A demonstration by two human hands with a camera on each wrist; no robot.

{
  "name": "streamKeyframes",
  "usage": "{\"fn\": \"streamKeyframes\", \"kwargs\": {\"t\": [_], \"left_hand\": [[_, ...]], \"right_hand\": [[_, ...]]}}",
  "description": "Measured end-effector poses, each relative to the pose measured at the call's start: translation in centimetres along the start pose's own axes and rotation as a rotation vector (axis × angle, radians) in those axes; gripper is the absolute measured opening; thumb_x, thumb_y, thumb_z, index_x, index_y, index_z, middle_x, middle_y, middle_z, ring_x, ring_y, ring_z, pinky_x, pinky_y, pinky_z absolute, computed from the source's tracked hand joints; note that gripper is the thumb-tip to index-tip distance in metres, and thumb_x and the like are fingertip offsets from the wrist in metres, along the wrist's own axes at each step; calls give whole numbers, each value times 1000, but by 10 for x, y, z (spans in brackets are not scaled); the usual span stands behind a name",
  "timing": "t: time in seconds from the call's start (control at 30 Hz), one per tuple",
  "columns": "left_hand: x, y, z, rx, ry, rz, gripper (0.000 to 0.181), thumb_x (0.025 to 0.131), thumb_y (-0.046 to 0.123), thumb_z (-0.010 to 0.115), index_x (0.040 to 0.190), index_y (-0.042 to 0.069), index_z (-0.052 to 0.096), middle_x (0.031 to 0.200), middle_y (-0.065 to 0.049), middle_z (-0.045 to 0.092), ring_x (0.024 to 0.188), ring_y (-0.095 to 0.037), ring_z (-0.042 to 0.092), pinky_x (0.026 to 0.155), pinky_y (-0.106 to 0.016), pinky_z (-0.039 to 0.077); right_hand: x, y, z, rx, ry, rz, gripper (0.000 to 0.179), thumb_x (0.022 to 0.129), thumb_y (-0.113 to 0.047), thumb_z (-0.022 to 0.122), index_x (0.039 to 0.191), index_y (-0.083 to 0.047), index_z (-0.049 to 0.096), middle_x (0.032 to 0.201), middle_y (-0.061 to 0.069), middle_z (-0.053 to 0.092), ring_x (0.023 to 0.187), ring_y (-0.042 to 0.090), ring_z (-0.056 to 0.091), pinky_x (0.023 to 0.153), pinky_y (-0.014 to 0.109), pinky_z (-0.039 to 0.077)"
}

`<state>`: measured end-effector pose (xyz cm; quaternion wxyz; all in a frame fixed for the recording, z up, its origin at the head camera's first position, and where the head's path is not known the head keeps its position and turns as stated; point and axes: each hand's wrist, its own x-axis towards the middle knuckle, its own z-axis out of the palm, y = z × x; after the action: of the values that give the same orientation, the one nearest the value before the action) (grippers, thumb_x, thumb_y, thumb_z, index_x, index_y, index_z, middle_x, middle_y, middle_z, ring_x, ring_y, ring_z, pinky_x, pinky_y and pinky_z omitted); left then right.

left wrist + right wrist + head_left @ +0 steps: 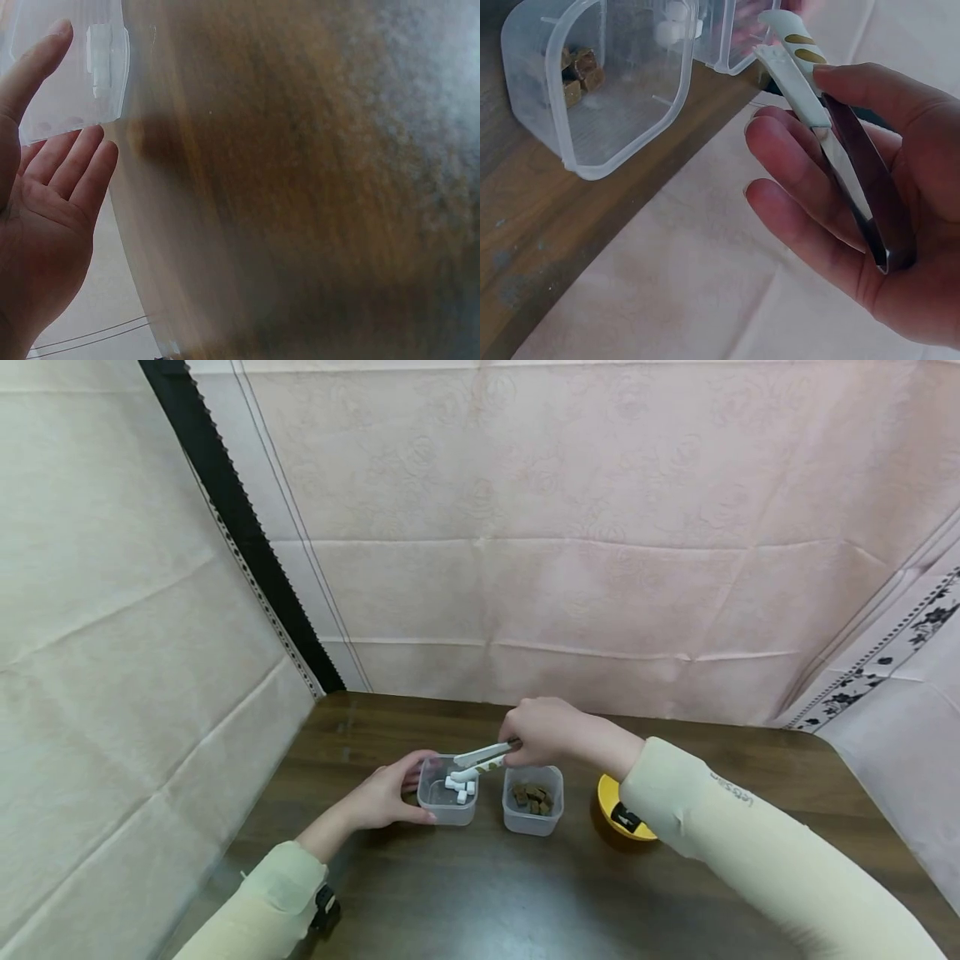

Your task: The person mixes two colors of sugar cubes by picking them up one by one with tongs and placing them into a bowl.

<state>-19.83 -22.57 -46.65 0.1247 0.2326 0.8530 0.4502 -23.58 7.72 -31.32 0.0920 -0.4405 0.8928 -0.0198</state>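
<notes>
While my left hand [386, 793] holds a clear tub [450, 816] between thumb and fingers, my right hand [542, 728] grips the tongs [866, 161], their tips above the white pieces [462, 795] inside. Such metal should be springy and slippery — better to squeeze mid-arm. The tub, I judge, is light and could slide on this smooth brown counter [450, 902]. Behind hangs pale cloth [600, 593].
</notes>
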Motion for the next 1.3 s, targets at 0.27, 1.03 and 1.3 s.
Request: {"fn": "streamKeyframes", "kwargs": {"t": [0.27, 1.03, 1.3], "left_hand": [[1, -1, 1, -13, 1, -16, 87, 86, 17, 93, 157, 13, 43, 154, -17, 55, 143, -38, 55, 115, -49, 47], [0, -1, 0, -23, -2, -13, 88, 86, 17, 93, 158, 11, 42, 154, -16, 55, 143, -36, 55, 114, -47, 47], [0, -2, 0, -35, -9, -8, 88, 86, 17, 92, 158, 11, 42, 155, -16, 55, 144, -37, 55, 115, -47, 47]], "right_hand": [[17, -5, 6, -53, -33, 40, 25, 95, -32, 78, 72, -24, 70, 60, -13, 49, 56, 7, 43, 49, 27, 32], [49, -35, 19, -294, -66, 120, 34, 92, -31, 78, 66, -22, 57, 66, -7, 53, 61, 13, 46, 58, 36, 54], [58, -43, 26, -377, -86, 153, 18, 94, -35, 78, 86, -21, 71, 82, -6, 69, 69, 13, 57, 66, 35, 60]]}}
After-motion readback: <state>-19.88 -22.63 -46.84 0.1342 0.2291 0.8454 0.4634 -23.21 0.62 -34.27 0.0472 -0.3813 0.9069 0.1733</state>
